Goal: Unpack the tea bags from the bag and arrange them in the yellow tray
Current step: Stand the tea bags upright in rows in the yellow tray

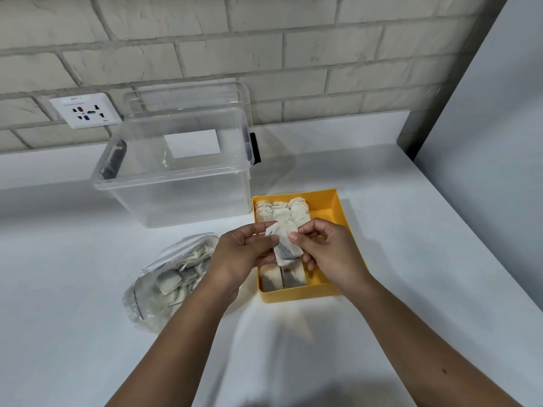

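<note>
**Both hands on one tea bag, right over the tray**

Both hands are busy with the same tea bag. The left hand has its fingers curled in and pinches the bag's left side between thumb and fingertips. The right hand pinches the right edge with thumb and forefinger, and its other fingers are bent loosely underneath. Neither hand is relaxed, and both have a proper grip on it. The tea bag sits between them, tilted, with its darker tea-filled end pointing back toward the person.

The yellow tray is directly under and just past the hands. The left part of it is filled with rows of tea bags beyond the fingertips. A couple more peek out below the hands at the near end. The strip of tray under the right hand is bare yellow.

Just to the outside of the left wrist lies the clear plastic bag, crumpled on the white counter with a heap of tea bags inside.

Further out past the left hand stands a big see-through storage box with its lid propped behind it. There's a wall socket on the brick wall beyond that.
</note>
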Motion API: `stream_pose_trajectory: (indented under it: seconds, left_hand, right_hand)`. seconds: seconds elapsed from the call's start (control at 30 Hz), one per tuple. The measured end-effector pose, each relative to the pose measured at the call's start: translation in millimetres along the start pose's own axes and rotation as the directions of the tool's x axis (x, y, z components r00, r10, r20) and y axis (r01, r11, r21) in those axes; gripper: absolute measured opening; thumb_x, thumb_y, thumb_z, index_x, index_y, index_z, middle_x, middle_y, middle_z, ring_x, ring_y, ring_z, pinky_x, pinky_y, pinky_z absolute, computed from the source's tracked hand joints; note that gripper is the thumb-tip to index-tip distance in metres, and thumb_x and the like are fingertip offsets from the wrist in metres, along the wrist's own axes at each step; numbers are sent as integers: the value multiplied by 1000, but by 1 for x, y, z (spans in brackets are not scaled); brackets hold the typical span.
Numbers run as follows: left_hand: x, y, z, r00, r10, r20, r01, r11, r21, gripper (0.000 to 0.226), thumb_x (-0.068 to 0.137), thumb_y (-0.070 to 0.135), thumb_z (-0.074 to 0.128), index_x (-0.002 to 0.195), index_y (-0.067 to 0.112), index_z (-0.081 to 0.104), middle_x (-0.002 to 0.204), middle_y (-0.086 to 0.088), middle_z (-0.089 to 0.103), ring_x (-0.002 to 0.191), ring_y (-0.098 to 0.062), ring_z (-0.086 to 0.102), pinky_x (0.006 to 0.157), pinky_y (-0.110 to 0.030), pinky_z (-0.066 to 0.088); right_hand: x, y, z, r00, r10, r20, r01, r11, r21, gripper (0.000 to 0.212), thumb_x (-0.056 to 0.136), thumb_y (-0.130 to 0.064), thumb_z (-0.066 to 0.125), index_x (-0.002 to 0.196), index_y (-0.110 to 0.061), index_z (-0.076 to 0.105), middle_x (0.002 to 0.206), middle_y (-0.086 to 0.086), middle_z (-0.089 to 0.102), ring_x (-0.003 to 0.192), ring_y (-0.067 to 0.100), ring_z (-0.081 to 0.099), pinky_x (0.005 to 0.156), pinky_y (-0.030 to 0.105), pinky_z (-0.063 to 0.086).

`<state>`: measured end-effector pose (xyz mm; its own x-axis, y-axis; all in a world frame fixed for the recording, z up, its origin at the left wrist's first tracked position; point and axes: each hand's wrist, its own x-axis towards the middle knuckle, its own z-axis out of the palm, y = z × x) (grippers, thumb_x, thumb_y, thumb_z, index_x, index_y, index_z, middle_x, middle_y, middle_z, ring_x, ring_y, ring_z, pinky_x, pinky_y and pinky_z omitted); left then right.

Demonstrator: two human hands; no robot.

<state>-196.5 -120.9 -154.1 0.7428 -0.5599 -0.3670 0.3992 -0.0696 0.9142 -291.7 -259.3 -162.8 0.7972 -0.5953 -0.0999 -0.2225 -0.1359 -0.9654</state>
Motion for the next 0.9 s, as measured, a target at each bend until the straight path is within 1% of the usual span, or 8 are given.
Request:
stream_pose_trajectory:
  seconds: [0.1,0.2,0.33,0.47,0.63,0.73,0.8,0.9]
  left_hand:
    - [2,-3,2,1000,12,-12,-12,1000,5,27,88,-2,69,114,5,69,94,-14,78,79,-21,75,75,-28,62]
    - [2,-4,3,999,25,-31,-25,1000,-17,23,88,-3,68,110,4,70,90,-12,78,75,-18,75,70,-25,62]
    - [4,-9,0,997,53,-50,-49,996,72,21,89,0,69,107,11,72,87,-7,79,75,-14,74,66,-22,60]
    - [4,-15,-2,998,50,-44,-46,994,98,22,89,2,69,106,15,72,87,-8,79,75,-13,74,66,-20,59]
    - [4,-16,-4,998,57,-38,-54,995,88,22,89,1,69,105,15,72,79,-3,78,70,-6,72,62,-16,56]
    - [4,-15,-5,998,49,-32,-46,996,72,22,89,1,68,107,13,72,83,-4,79,71,-7,73,63,-17,56]
    - [5,-16,-6,998,46,-33,-44,996,72,23,89,1,68,109,13,72,87,-6,79,73,-9,74,64,-18,57]
    - [7,-16,-7,998,49,-40,-46,996,73,23,89,1,69,108,13,72,88,-8,79,74,-10,73,65,-18,57]
  right_hand:
    - [2,1,-5,1000,-25,-17,24,999,-38,11,84,-20,74,84,-12,66,57,-3,59,39,5,50,45,19,45]
    - [7,5,-11,997,-48,-59,42,994,-101,10,86,-19,72,83,-15,64,62,1,64,42,9,56,48,20,48]
    - [15,18,-22,994,-76,-79,45,941,-335,7,91,-18,65,88,-15,60,70,-2,63,46,3,58,48,14,48]
    - [20,33,-20,999,-39,-24,21,858,-512,8,94,-21,60,92,-14,58,72,1,65,57,18,65,63,34,58]
    - [35,41,-13,999,29,-33,-43,777,-629,7,96,-25,56,94,-19,54,84,5,68,73,24,66,74,40,57]
    - [44,38,-10,997,55,-49,-73,748,-659,11,96,-25,55,100,-15,55,91,7,68,81,27,67,76,36,56]
    - [48,36,-7,998,34,-55,-63,704,-708,17,97,-23,53,108,-11,56,99,9,67,90,28,65,72,28,47]
    - [53,31,-3,997,8,-70,-59,656,-753,22,98,-21,52,115,-8,56,108,10,66,99,28,61,70,27,40]
